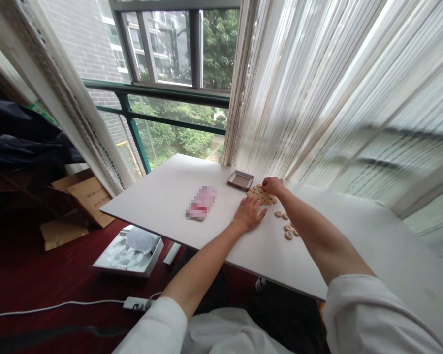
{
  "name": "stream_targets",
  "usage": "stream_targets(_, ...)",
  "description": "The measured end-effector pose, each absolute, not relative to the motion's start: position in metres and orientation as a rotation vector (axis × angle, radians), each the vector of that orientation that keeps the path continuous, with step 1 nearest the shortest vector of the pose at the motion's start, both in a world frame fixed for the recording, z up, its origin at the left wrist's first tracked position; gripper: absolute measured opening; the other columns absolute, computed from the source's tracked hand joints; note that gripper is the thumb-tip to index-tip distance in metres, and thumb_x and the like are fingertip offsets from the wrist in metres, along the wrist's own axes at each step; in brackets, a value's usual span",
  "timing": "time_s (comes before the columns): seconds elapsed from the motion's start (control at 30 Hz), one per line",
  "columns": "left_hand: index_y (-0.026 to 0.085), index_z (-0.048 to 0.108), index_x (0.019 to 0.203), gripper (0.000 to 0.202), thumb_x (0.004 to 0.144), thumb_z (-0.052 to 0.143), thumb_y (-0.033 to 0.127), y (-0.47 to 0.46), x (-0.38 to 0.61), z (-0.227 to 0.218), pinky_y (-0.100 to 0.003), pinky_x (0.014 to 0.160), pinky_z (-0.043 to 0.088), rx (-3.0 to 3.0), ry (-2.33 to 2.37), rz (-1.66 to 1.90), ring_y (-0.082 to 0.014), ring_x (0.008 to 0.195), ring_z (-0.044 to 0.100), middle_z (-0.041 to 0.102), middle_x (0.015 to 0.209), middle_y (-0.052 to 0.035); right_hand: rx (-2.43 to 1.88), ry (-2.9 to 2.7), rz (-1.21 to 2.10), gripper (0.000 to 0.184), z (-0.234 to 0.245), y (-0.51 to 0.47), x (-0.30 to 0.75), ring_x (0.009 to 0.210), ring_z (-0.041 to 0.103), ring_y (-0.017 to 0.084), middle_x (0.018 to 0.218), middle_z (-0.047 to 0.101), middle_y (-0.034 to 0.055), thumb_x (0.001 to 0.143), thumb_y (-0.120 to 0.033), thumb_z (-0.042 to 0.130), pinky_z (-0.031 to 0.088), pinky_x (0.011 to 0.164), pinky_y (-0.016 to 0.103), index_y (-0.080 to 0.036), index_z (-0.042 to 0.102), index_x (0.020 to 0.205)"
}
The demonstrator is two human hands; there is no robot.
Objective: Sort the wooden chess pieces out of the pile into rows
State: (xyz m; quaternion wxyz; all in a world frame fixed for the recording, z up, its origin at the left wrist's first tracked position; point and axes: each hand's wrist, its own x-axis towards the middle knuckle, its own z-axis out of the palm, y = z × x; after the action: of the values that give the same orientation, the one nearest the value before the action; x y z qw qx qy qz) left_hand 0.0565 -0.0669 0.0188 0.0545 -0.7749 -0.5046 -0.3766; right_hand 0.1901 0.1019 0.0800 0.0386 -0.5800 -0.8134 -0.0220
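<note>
A heap of round wooden Chinese chess pieces (pixel 266 198) lies on the white table, some stacked over others. My left hand (pixel 248 213) rests palm down at the near left side of the heap, fingers stretched out and thumb apart. At the heap's far right edge, my right hand (pixel 274 186) is closed with its fingers bent down to the pieces. What its fingertips pinch, if anything, is hidden. Several loose chess pieces (pixel 288 227) with red or dark marks lie nearer to me, partly covered by my right forearm. A shallow open box (pixel 240 180) sits just behind the heap.
A blurred-out pink object (pixel 202 203) lies left of my hands on the white table (pixel 158 196). Sheer curtains (pixel 299 88) hang behind the table's far edge. On the floor at left are a cardboard box (pixel 86 196), a white box (pixel 127 255) and a power strip (pixel 136 304).
</note>
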Motion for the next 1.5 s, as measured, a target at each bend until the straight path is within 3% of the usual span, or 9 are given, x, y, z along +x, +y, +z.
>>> stream_targets(0.23, 0.016, 0.061, 0.114, 0.035, 0.095, 0.045, 0.041, -0.069, 0.053, 0.025, -0.046, 0.108, 0.034, -2.434, -1.587, -1.161, -0.0285, 0.126, 0.045, 0.057, 0.127, -0.0134, -1.621, -2.409, -0.007, 0.033, 0.096, 0.096, 0.198, 0.094, 0.063, 0.021, 0.103, 0.071, 0.0096, 0.084, -0.021, 0.058, 0.046, 0.085, 0.030, -0.018, 0.064, 0.116)
stream_targets(0.53, 0.017, 0.064, 0.102, 0.021, 0.093, 0.050, 0.030, -0.069, 0.051, 0.029, -0.043, 0.103, 0.039, -2.413, -1.654, -1.263, -0.0264, 0.115, 0.051, 0.064, 0.115, -0.0107, -1.489, -2.355, 0.130, 0.022, 0.128, 0.037, 0.279, 0.081, 0.068, 0.013, 0.104, 0.069, 0.0079, 0.086, -0.023, 0.058, 0.051, 0.079, 0.022, -0.017, 0.070, 0.104)
stream_targets(0.63, 0.017, 0.064, 0.099, 0.018, 0.092, 0.051, 0.027, -0.070, 0.050, 0.032, -0.042, 0.101, 0.042, -2.448, -1.612, -1.328, -0.0256, 0.112, 0.054, 0.065, 0.110, -0.0100, -1.430, -2.232, 0.363, 0.024, 0.123, 0.003, 0.302, 0.085, 0.069, 0.016, 0.098, 0.072, 0.0055, 0.087, -0.031, 0.059, 0.053, 0.077, 0.024, -0.020, 0.069, 0.106)
stream_targets(0.73, 0.017, 0.065, 0.098, 0.019, 0.092, 0.051, 0.029, -0.070, 0.048, 0.033, -0.038, 0.091, 0.049, -2.579, -1.550, -1.518, -0.0223, 0.098, 0.062, 0.068, 0.103, -0.0088, -1.289, -2.086, 0.564, 0.029, 0.108, -0.035, 0.303, 0.086, 0.070, 0.017, 0.103, 0.072, 0.0065, 0.087, -0.036, 0.061, 0.056, 0.077, 0.027, -0.021, 0.066, 0.110)
stream_targets(0.83, 0.016, 0.064, 0.101, 0.025, 0.091, 0.054, 0.037, -0.070, 0.045, 0.032, -0.031, 0.070, 0.055, -2.754, -1.621, -1.839, -0.0166, 0.072, 0.066, 0.071, 0.093, -0.0076, -1.164, -1.967, 0.726, 0.030, 0.087, -0.069, 0.284, 0.084, 0.071, 0.018, 0.103, 0.071, 0.0068, 0.088, -0.040, 0.059, 0.059, 0.073, 0.029, -0.021, 0.064, 0.111)
stream_targets(1.0, 0.013, 0.062, 0.103, 0.037, 0.084, 0.064, 0.046, -0.071, 0.043, 0.029, -0.030, 0.069, 0.057, -2.981, -1.605, -2.207, -0.0166, 0.069, 0.070, 0.072, 0.089, -0.0093, -0.960, -1.886, 0.534, 0.023, 0.057, -0.097, 0.242, 0.081, 0.069, 0.017, 0.104, 0.066, 0.0068, 0.087, -0.035, 0.061, 0.059, 0.079, 0.033, -0.023, 0.066, 0.106)
stream_targets(1.27, 0.012, 0.070, 0.095, 0.039, 0.078, 0.070, 0.047, -0.076, 0.045, 0.034, -0.035, 0.081, 0.058, -3.187, -1.546, -2.233, -0.0221, 0.084, 0.072, 0.075, 0.090, -0.0094, -0.940, -1.937, 0.312, 0.022, 0.045, -0.109, 0.225, 0.083, 0.066, 0.017, 0.105, 0.061, 0.0064, 0.090, -0.027, 0.060, 0.059, 0.079, 0.036, -0.027, 0.063, 0.111)
stream_targets(1.5, 0.011, 0.066, 0.100, 0.045, 0.076, 0.073, 0.048, -0.076, 0.044, 0.032, -0.034, 0.073, 0.058, -3.218, -1.552, -2.238, -0.0200, 0.074, 0.073, 0.075, 0.090, -0.0106, -0.919, -1.986, 0.288, 0.029, 0.033, -0.109, 0.229, 0.083, 0.064, 0.016, 0.106, 0.059, 0.0060, 0.087, -0.017, 0.058, 0.058, 0.078, 0.034, -0.027, 0.061, 0.115)
